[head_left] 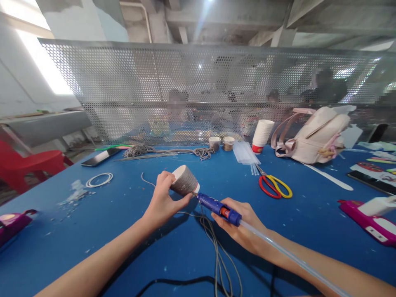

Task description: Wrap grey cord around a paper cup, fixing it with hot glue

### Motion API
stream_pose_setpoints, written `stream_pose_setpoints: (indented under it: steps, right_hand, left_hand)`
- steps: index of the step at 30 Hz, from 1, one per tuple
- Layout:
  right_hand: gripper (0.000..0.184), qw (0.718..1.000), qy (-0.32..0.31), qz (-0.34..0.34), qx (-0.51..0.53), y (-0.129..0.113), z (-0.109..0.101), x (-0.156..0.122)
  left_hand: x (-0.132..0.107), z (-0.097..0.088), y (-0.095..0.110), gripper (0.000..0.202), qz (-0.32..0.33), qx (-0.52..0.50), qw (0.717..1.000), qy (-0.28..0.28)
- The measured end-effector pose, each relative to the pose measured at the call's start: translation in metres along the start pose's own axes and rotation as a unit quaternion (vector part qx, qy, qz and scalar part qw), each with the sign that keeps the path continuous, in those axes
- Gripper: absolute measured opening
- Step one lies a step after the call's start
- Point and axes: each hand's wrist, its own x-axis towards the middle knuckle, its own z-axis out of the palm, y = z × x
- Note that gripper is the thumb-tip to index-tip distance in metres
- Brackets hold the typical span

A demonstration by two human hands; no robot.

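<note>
My left hand [167, 196] is closed around a paper cup [185, 181], which lies tilted on its side above the table. Grey cord is wound round most of the cup, leaving a white and red band bare near its base. In my right hand [239, 220] is a blue hot glue gun [216, 206], its nozzle at the cup's lower edge beside my left thumb. A long clear glue stick [278, 245] sticks out of its back end. Loose grey cord [213, 239] hangs from the cup down across the table.
Along the back are cord bundles [139, 151], two wrapped cups [228, 143], stacked paper cups [262, 134] and a pale backpack [321, 134]. Scissors [275, 186] lie right of centre, a white cord ring [99, 180] at left. Purple power strips [368, 220] flank the table; a perforated screen [192, 82] stands behind.
</note>
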Motion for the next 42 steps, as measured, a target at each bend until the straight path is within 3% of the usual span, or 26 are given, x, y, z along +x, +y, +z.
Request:
stream_pose_setpoints:
  steps: [8, 13, 19, 22, 42]
  right_hand:
    - [0.018, 0.999, 0.016, 0.040, 0.006, 0.002, -0.004, 0.001]
    - [0.019, 1.000, -0.008, 0.018, 0.008, 0.000, -0.004, -0.001]
    - [0.023, 0.997, 0.008, 0.079, 0.008, -0.002, -0.009, 0.003]
    - [0.022, 0.997, -0.003, 0.077, 0.018, -0.003, -0.010, 0.004]
    - [0.025, 0.976, -0.036, 0.167, 0.132, 0.001, -0.019, 0.011]
  left_hand:
    - [0.000, -0.001, 0.000, 0.029, 0.014, -0.015, 1.000, 0.001]
    - [0.001, -0.003, 0.000, 0.029, -0.001, -0.016, 1.000, -0.014]
    - [0.001, -0.003, -0.003, 0.028, 0.010, -0.042, 0.999, -0.014]
    - [0.001, -0.003, -0.003, 0.026, 0.011, -0.055, 0.998, -0.016]
    - [0.002, -0.008, -0.013, 0.022, 0.015, -0.162, 0.983, -0.087]
